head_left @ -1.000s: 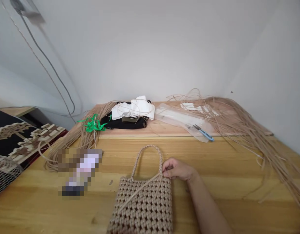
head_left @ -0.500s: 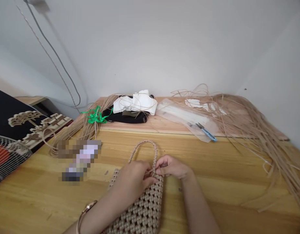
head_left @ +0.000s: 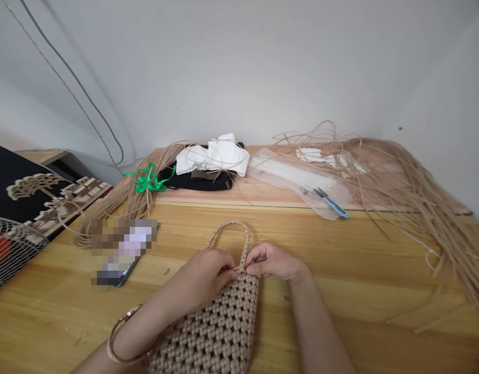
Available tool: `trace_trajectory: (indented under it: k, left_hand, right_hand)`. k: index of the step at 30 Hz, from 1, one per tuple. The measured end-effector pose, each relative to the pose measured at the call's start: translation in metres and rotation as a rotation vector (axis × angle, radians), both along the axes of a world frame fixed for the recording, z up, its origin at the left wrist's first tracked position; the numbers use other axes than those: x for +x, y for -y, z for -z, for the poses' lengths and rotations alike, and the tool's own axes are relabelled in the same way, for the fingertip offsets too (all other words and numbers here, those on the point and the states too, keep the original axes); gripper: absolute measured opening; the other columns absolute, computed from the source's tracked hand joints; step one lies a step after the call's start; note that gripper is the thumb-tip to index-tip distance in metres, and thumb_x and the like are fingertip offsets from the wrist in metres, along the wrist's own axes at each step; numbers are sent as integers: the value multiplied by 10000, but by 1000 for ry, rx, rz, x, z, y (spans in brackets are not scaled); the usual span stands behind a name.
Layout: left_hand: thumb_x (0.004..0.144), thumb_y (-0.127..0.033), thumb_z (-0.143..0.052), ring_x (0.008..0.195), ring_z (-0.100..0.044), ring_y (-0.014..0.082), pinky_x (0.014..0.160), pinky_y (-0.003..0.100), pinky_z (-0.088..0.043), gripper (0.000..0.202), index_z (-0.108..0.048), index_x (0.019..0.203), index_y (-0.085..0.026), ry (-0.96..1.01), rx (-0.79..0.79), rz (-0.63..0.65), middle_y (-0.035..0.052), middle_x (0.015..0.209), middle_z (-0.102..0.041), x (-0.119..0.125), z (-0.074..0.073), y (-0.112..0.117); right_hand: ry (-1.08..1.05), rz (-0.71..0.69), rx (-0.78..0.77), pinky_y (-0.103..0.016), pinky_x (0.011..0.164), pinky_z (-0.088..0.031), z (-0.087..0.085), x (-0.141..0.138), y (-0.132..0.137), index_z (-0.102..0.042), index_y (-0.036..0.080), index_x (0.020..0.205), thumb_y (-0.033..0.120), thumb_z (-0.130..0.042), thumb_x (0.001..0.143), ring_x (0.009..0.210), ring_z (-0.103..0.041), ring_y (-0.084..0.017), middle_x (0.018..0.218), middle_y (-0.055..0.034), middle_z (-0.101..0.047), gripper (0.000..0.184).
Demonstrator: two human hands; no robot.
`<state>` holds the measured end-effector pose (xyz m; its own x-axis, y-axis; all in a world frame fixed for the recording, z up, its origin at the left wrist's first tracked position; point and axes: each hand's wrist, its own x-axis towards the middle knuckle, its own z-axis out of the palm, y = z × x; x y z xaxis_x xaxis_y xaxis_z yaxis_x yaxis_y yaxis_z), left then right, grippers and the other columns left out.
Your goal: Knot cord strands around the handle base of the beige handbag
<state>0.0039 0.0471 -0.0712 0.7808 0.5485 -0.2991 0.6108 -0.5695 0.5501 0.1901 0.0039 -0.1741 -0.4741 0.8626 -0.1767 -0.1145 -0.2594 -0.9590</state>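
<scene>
A beige woven bag [head_left: 214, 335] stands on the wooden table in front of me, its open checkered weave facing me. Its braided handle [head_left: 232, 223] arches up from the rim. My left hand [head_left: 210, 275] reaches over the bag, thumb and fingers pinched on a thin beige strand beside the handle's near base. Most of that strand is hidden by the fingers. From the other side, my right hand [head_left: 276, 262] is closed at the same base, thumb and forefinger pressed on the bag's rim. A bracelet [head_left: 122, 332] circles my left forearm.
Bundles of beige strands lie at the left [head_left: 122, 200] and right [head_left: 414, 192], the left one tied with green ribbon [head_left: 148, 179]. Blue thread snips [head_left: 333, 203] rest on a plastic bag [head_left: 290, 174]. Farther back are a black pouch [head_left: 202, 182], white paper [head_left: 224, 156] and a pixelated object [head_left: 126, 252].
My left hand has drawn slightly left and up, away from the right, uncovering more of the rim at the handle base. The right hand stays at the handle. The view has shifted a little.
</scene>
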Motion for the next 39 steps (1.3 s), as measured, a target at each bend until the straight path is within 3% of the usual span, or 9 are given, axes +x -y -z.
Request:
trace_trajectory:
  k: [6,9,17,25,30,35,37,39]
  left_hand:
    - [800,-267,-460,517,-279,74,482,195,-222,276,-534,575,-124,67,-362,160,-45,520,-330,-6,8,-24]
    - [794,-279,-481,503,-241,68,460,200,-193,271,-531,579,-122,89,-479,169,-49,518,-292,-9,15,-32]
    - [807,-261,-507,633,-471,95,596,182,-340,214,-632,697,-125,176,-232,126,-4,650,-519,-10,23,-24]
    - [831,-270,-485,651,-486,92,613,187,-342,191,-600,745,-144,200,-155,104,-11,680,-573,-16,23,-13]
    - [766,-342,-572,689,-496,107,621,198,-357,184,-609,801,-165,283,-226,-22,-6,752,-588,-30,10,-12]
    - [801,-435,-486,767,-524,160,715,264,-390,322,-610,800,-138,544,-199,-480,42,788,-615,-47,12,-39]
    - [799,-458,-486,767,-536,172,715,281,-395,363,-626,817,-124,537,-301,-529,64,802,-634,-53,16,-47]
    - [797,-455,-501,752,-552,170,702,282,-403,378,-628,896,-113,543,-495,-490,79,819,-648,-59,21,-48]
  right_hand:
    - [10,-8,21,-194,426,-321,-4,1,1,-621,124,785,313,-689,711,452,-425,-53,609,48,-554,214]
    - [21,-12,20,-198,425,-303,-4,2,1,-632,122,803,355,-693,696,444,-408,-49,607,45,-554,264]
    - [73,-11,39,-194,422,-332,-3,2,1,-614,122,797,293,-656,751,449,-421,-55,595,54,-527,182]
    - [111,-19,120,-191,418,-368,4,2,2,-578,125,751,285,-594,812,437,-426,-53,580,67,-491,172]
    - [129,9,186,-214,460,-410,4,1,3,-571,129,748,328,-572,825,471,-465,-67,605,55,-511,213]
    - [144,31,249,-279,598,-441,-24,-8,6,-639,128,742,454,-633,735,626,-542,-119,705,-13,-601,326]
    - [168,52,267,-281,629,-422,-40,-13,9,-675,130,729,445,-636,733,671,-541,-134,723,-37,-611,318]
    - [203,69,278,-285,655,-410,-54,-18,14,-697,136,736,408,-620,758,716,-542,-152,760,-53,-616,284]
